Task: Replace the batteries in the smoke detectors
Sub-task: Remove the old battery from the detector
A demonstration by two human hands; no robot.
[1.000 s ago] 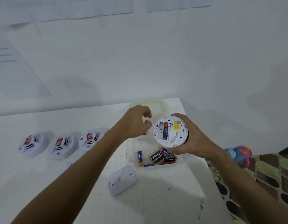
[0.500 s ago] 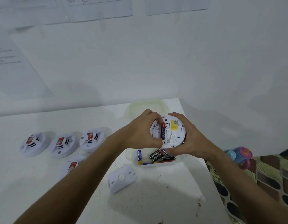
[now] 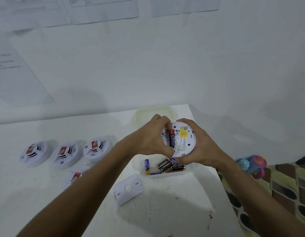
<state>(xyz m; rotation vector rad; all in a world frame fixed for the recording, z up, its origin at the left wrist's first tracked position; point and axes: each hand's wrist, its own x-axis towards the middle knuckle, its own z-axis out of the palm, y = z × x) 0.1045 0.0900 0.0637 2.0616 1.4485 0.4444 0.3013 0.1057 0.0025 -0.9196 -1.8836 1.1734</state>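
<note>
My right hand (image 3: 199, 147) grips a round white smoke detector (image 3: 184, 141), back side up, above the table's far right part. A red and blue battery (image 3: 171, 138) lies in its open compartment. My left hand (image 3: 151, 137) pinches that battery with its fingertip at the top end and thumb at the lower end. Below the detector stands a clear plastic box (image 3: 165, 175) with several loose batteries (image 3: 164, 165). The detector's white back cover (image 3: 128, 189) lies on the table in front of the box.
Three white smoke detectors (image 3: 64, 155) stand in a row at the left, with a fourth (image 3: 76, 176) nearer, partly behind my left arm. A pale box lid (image 3: 144, 112) lies against the wall. The white table (image 3: 45, 202) ends at right; a pink-blue toy (image 3: 252, 164) lies beyond.
My left hand moved right from beside the detector onto it, and its fingers closed on the battery in the compartment. The right hand kept holding the detector.
</note>
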